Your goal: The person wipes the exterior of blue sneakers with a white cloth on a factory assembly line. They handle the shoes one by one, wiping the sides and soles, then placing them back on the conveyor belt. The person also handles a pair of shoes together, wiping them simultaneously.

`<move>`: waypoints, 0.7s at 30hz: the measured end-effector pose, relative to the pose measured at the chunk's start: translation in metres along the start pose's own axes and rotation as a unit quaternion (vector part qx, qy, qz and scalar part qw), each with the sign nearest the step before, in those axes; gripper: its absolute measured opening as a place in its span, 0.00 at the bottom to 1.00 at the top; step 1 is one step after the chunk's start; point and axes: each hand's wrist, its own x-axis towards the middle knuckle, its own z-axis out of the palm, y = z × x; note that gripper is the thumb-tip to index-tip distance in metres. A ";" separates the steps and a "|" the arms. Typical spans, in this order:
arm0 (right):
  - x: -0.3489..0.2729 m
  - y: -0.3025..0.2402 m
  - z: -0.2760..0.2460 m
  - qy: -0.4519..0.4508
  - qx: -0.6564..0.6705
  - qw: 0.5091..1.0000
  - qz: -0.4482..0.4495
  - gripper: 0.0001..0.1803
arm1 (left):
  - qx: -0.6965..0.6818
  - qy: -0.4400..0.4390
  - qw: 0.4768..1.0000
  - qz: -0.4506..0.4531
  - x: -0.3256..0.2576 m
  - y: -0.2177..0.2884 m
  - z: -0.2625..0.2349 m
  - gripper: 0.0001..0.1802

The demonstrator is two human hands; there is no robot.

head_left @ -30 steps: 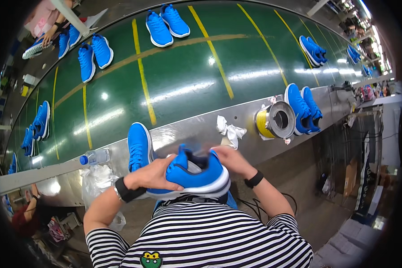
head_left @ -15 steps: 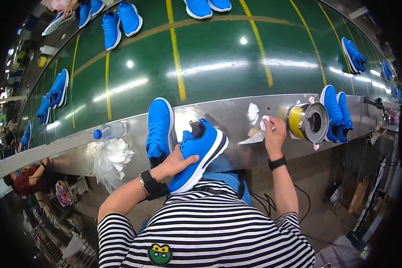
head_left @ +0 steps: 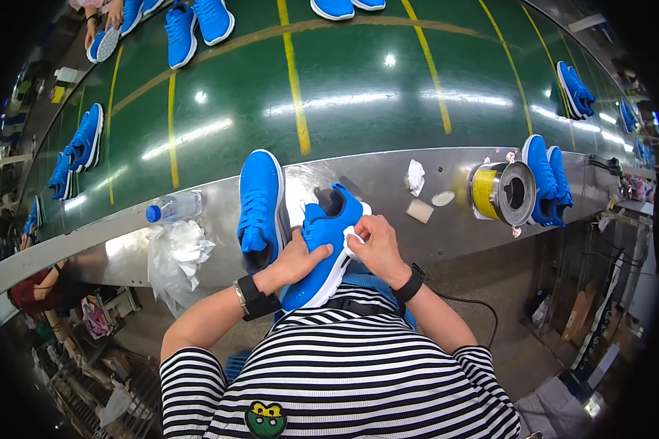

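Note:
A blue sneaker (head_left: 322, 234) with a white sole is tilted in front of me, its heel pointing away. My left hand (head_left: 298, 261) grips it around the middle, thumb across the upper. Pinched in my right hand (head_left: 381, 251) is a crumpled piece of white tissue (head_left: 353, 241), pressed against the sneaker's side near the sole edge. Just left of it, a second blue sneaker (head_left: 260, 201) rests on the metal ledge (head_left: 388, 175), toe away from me.
Right along the ledge are crumpled tissue (head_left: 415, 178), a small beige block (head_left: 419, 211), an open tin with a yellow label (head_left: 483, 192) and a blue sneaker pair (head_left: 540, 175). Leftward lie a bottle (head_left: 174, 207) and a plastic bag (head_left: 174, 256). Beyond, shoes sit on a green belt (head_left: 359, 73); another person's hands (head_left: 113, 14) hold one.
My right hand has come left from the ledge with the tissue and now touches the sneaker. A beige block and an oval whitish piece now show where that hand was.

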 end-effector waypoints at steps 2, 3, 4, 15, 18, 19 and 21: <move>-0.001 -0.001 0.000 0.007 -0.018 1.000 0.009 0.08 | 0.009 -0.002 1.000 -0.008 -0.001 0.003 -0.001 0.49; -0.001 -0.004 0.001 0.018 -0.014 1.000 0.014 0.08 | 0.006 0.002 1.000 -0.004 -0.002 0.005 0.000 0.49; -0.001 -0.005 0.003 0.029 -0.009 0.999 0.018 0.09 | 0.003 0.007 1.000 0.000 -0.003 0.006 0.001 0.50; 0.001 -0.007 -0.007 -0.017 0.031 0.996 0.084 0.10 | 0.013 0.015 1.000 0.004 -0.001 0.001 0.005 0.45; 0.003 -0.007 -0.004 -0.025 0.051 0.995 0.086 0.11 | 0.011 0.017 1.000 0.002 0.001 -0.002 0.007 0.46; 0.003 -0.007 -0.002 -0.023 0.039 0.996 0.078 0.11 | 0.008 0.013 1.000 -0.009 0.001 0.000 0.006 0.46; 0.003 -0.003 0.000 -0.001 -0.028 0.998 0.053 0.11 | 0.000 0.012 1.000 -0.017 0.000 0.000 0.007 0.45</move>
